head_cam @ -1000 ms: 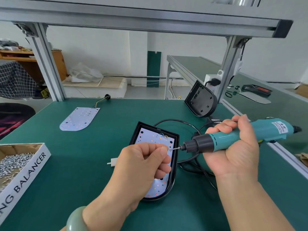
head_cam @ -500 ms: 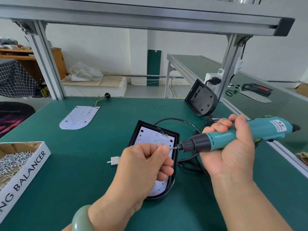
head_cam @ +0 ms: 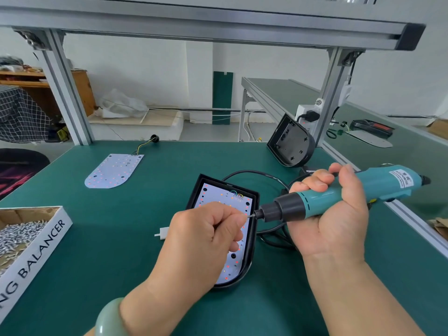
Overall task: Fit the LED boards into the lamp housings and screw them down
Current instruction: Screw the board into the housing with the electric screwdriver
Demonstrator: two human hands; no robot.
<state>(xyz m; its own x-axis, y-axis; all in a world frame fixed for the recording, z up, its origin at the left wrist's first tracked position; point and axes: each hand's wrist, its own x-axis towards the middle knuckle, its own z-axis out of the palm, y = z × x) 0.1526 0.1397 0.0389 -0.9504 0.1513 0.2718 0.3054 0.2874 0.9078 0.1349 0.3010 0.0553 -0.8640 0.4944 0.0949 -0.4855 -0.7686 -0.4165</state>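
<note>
Barely any change over the last sec: L hand (head_cam: 206,241) still pinches thumb to forefinger at the bit tip, prob. seating a screw (too small to see). R hand (head_cam: 337,214) stays wrapped tight round the electric driver (head_cam: 317,203), held level. LED board (head_cam: 228,202) lies in the black housing (head_cam: 195,190), partly under the L hand. So loading isn't finished and no screw is going in yet.

Aluminium frame post (head_cam: 66,93) at far left, wooden desk (head_cam: 84,93) behind it, green panel (head_cam: 222,98) against the wall
</note>
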